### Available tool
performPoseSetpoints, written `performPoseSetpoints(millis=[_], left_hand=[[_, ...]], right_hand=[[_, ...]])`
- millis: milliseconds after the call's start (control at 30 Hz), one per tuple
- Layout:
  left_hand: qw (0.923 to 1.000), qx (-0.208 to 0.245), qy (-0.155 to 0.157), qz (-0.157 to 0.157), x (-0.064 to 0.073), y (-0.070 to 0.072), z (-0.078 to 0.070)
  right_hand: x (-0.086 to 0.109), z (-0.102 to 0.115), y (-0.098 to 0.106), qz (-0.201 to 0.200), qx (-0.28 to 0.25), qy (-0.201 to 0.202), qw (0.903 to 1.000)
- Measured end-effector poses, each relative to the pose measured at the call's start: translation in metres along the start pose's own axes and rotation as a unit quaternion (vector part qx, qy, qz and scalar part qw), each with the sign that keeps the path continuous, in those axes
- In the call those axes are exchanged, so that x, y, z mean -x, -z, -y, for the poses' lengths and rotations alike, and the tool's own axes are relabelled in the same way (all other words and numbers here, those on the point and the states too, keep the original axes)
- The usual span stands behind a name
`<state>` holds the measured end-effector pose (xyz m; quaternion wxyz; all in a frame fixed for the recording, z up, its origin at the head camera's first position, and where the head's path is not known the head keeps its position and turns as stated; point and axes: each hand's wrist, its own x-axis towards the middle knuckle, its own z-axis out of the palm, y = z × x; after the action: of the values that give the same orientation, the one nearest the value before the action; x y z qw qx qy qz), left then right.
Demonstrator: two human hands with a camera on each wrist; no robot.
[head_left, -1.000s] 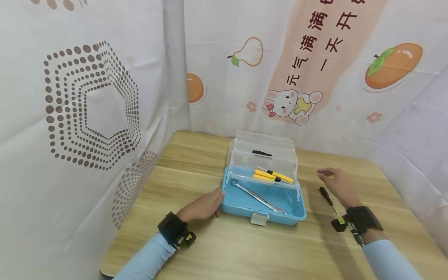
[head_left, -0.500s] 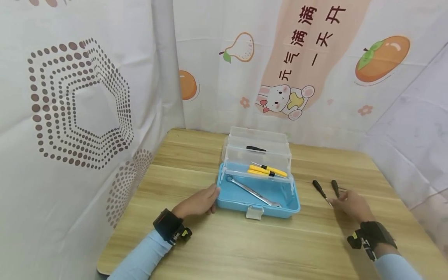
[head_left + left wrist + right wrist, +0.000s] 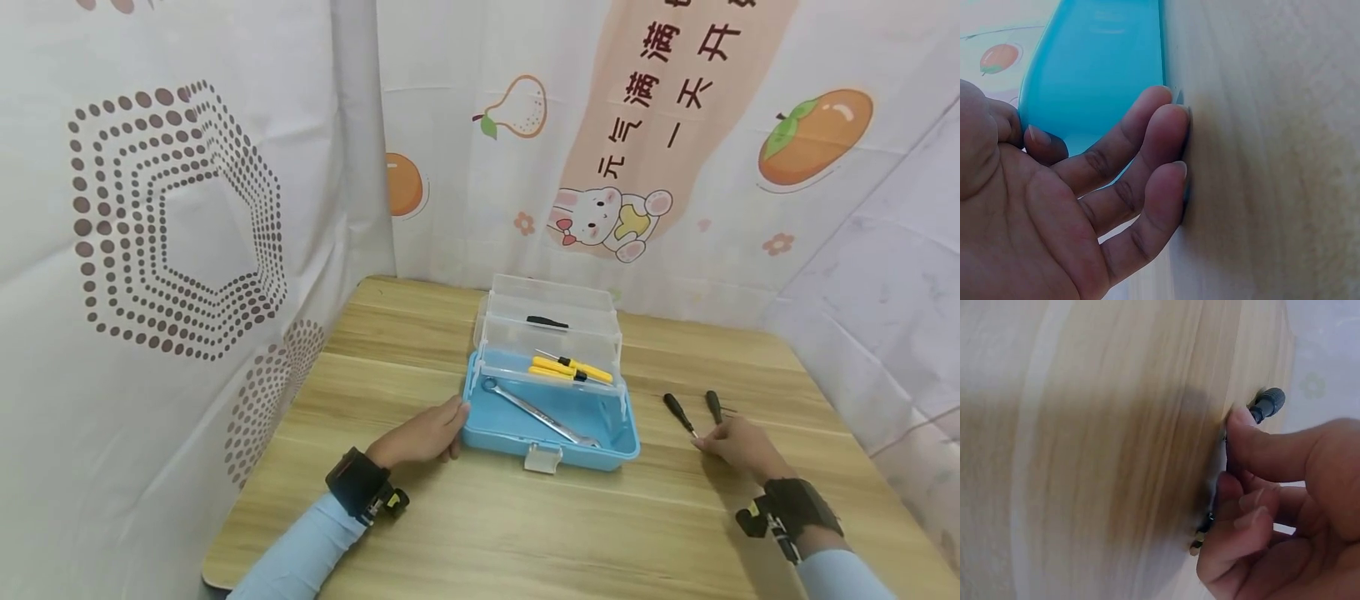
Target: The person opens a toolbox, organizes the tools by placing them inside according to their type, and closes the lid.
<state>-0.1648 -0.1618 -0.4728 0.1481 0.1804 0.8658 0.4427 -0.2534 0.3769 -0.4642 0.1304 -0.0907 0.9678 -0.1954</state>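
My left hand (image 3: 422, 433) holds the front left corner of a light blue toolbox (image 3: 573, 454), with fingertips (image 3: 1166, 128) touching the table beside it. A silver combination wrench (image 3: 536, 411) lies inside the box. Yellow screwdrivers (image 3: 588, 370) and a black-handled tool (image 3: 547, 322) lie in its raised clear trays. My right hand (image 3: 742, 447) pinches near the shaft end of a black-handled screwdriver (image 3: 677, 410) right of the box. Another black handle (image 3: 713, 405) lies beside it, its far end hidden by the hand. In the right wrist view, thumb and fingers cover most of the tool between them.
The wooden table (image 3: 600, 533) extends around the box and towards the person. Behind it hangs a printed white curtain (image 3: 465, 233), with another curtain (image 3: 187, 400) along the left side. The toolbox's clear latch (image 3: 543, 458) hangs down at the front.
My right hand has come down and towards me, from above the table to the screwdriver's shaft. A second black handle has come into sight. The left hand stays at the box corner.
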Motion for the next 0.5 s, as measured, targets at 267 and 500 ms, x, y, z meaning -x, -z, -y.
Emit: performPoseSetpoints(millis=[267, 500], left_hand=[[1.0000, 0.002, 0.002, 0.003, 0.0013, -0.0013, 0.0013], [1.0000, 0.003, -0.001, 0.007, 0.0010, 0.0008, 0.0001]], right_hand=[[0.0077, 0.0022, 0.0020, -0.031, 0.001, 0.008, 0.9995], [0.0088, 0.0011, 0.0038, -0.061, -0.001, -0.008, 0.9981]])
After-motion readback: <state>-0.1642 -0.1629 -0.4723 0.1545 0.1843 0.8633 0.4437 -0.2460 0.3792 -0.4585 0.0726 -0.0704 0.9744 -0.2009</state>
